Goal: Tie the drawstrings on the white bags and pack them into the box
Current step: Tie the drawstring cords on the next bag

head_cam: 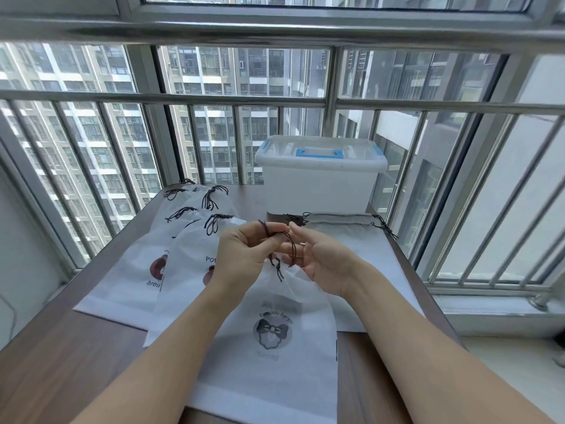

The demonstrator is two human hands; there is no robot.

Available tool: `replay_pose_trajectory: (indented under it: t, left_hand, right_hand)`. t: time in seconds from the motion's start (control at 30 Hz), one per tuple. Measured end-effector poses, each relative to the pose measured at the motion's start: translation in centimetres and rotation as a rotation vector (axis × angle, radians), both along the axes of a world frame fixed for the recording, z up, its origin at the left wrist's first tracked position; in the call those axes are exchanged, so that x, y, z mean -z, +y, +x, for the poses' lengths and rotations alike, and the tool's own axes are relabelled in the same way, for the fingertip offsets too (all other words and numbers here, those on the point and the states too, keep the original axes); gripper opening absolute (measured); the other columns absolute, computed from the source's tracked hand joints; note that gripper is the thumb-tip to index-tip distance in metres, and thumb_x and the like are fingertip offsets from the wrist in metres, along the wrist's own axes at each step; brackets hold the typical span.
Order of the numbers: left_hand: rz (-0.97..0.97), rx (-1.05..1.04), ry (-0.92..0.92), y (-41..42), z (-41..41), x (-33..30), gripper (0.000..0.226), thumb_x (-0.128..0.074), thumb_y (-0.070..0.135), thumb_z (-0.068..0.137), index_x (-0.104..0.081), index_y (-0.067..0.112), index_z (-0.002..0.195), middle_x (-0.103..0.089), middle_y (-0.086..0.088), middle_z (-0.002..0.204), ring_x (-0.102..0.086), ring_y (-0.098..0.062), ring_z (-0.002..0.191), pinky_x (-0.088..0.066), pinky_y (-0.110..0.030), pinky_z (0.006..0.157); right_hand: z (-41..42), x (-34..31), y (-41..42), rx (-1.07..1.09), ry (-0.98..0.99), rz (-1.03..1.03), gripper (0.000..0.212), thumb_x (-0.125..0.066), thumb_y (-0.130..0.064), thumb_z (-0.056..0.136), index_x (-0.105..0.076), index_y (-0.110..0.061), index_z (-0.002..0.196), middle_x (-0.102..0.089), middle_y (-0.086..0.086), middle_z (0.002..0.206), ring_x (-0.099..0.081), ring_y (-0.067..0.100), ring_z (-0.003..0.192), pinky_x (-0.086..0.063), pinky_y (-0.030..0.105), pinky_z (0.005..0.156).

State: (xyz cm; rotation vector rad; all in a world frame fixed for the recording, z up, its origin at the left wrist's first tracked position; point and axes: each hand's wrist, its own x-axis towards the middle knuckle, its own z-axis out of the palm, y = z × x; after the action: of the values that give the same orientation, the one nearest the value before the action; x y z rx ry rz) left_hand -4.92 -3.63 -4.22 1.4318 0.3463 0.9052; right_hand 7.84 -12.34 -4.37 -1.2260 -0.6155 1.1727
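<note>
Head view, two hands, one drawstring, one box

The near bag carries "Especially for you" in a dark arc above a drawing of a bow. A pale line above that arc is too faint to read, and the grey word under the drawing looks mirrored or seen through the cloth; I cannot make it out. The middle bag shows "PO" in dark letters, the rest hidden behind the left hand. The far left bag shows "brou" below a brown picture, the rest cut off by the middle bag. The box bears no readable label.
</note>
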Motion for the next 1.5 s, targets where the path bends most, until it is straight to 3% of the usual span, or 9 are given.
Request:
replay_pose_trajectory:
  t: [0.33,0.5,0.73,0.93,1.07,1.17,1.23,1.4,1.5]
  left_hand:
    - [0.071,0.025,0.020,0.0,-0.1,0.2,0.014,-0.068,-0.010,0.085,-0.076,0.001,0.091,-0.078,-0.009,0.086,-0.075,-0.021,0.077,-0.058,-0.025,0.071]
    - [-0.101,-0.004,0.004,0.4,0.0,0.1,0.016,-0.070,-0.008,0.085,-0.076,0.006,0.090,-0.078,-0.004,0.085,-0.071,-0.012,0.076,-0.059,-0.025,0.076]
    - [-0.217,0.067,0.018,1.0,0.0,0.3,0.022,-0.065,-0.010,0.087,-0.062,0.007,0.075,-0.076,-0.011,0.091,-0.073,-0.017,0.082,-0.057,-0.025,0.069]
    - [-0.406,0.088,0.061,1.9,0.2,0.4,0.032,-0.055,-0.010,0.094,-0.047,0.012,0.072,-0.074,-0.018,0.100,-0.073,-0.024,0.085,-0.061,-0.027,0.071]
    - [-0.578,0.101,-0.015,2.5,0.0,-0.1,0.032,-0.038,-0.005,0.102,-0.045,0.014,0.077,-0.072,-0.016,0.082,-0.073,-0.025,0.073,-0.063,-0.034,0.071]
    - [-0.623,0.004,-0.022,3.2,-0.1,-0.4,0.036,-0.025,-0.001,0.104,-0.046,0.015,0.081,-0.039,0.003,0.051,-0.037,-0.008,0.036,-0.037,-0.019,0.036]
    - [-0.474,-0.078,0.081,3.7,-0.3,-0.5,0.035,-0.024,0.002,0.105,-0.045,0.017,0.083,-0.027,0.006,0.049,-0.019,-0.006,0.036,-0.016,-0.016,0.034]
    - [0.225,-0.370,0.225,5.6,-2.2,-0.8,0.032,-0.036,-0.002,0.096,-0.054,0.018,0.079,-0.044,0.015,0.047,-0.033,-0.009,0.046,-0.026,-0.026,0.046]
    - [0.473,-0.306,0.297,5.3,-2.7,-0.6,0.016,-0.052,0.010,0.098,-0.060,0.019,0.087,-0.044,0.013,0.050,-0.035,-0.007,0.046,-0.031,-0.024,0.047]
  right_hand:
    - [-0.2,-0.6,-0.2,-0.080,-0.073,0.049,0.051,-0.029,-0.044,0.109,-0.065,-0.017,0.131,-0.069,0.005,0.119,-0.066,0.018,0.096,-0.047,0.029,0.088]
    - [1.1,-1.1,-0.6,0.155,0.247,0.175,0.035,-0.042,-0.031,0.106,-0.067,-0.013,0.123,-0.073,0.003,0.121,-0.066,0.022,0.101,-0.050,0.032,0.087]
    - [0.9,-1.2,-0.5,0.249,0.359,0.140,0.013,-0.063,-0.013,0.097,-0.070,-0.006,0.105,-0.076,0.004,0.094,-0.071,0.017,0.075,-0.060,0.025,0.070]
    - [1.8,-1.0,-0.4,0.432,0.582,0.224,0.014,-0.056,-0.002,0.098,-0.067,-0.006,0.105,-0.067,0.006,0.078,-0.065,0.018,0.070,-0.057,0.030,0.076]
    - [2.8,-0.9,-0.5,0.458,0.707,0.239,0.020,-0.043,0.005,0.098,-0.062,0.001,0.104,-0.046,0.005,0.061,-0.045,0.013,0.050,-0.052,0.023,0.048]
    - [3.2,-0.8,-0.6,0.423,0.510,0.114,0.023,-0.038,-0.002,0.101,-0.061,-0.007,0.099,-0.030,-0.003,0.053,-0.025,0.008,0.036,-0.024,0.015,0.033]
    - [3.5,-1.1,-1.0,0.414,0.288,0.043,0.024,-0.038,-0.005,0.103,-0.061,-0.010,0.100,-0.028,-0.005,0.051,-0.019,0.006,0.036,-0.014,0.016,0.031]
    - [5.1,-2.3,-2.8,0.523,-0.363,0.015,0.020,-0.053,-0.009,0.103,-0.072,-0.010,0.099,-0.033,-0.005,0.049,-0.023,0.008,0.042,-0.018,0.019,0.036]
    - [4.6,-2.3,-3.2,0.422,-0.646,-0.057,0.022,-0.065,-0.036,0.097,-0.076,-0.017,0.094,-0.047,-0.013,0.048,-0.037,0.010,0.049,-0.029,0.019,0.042]
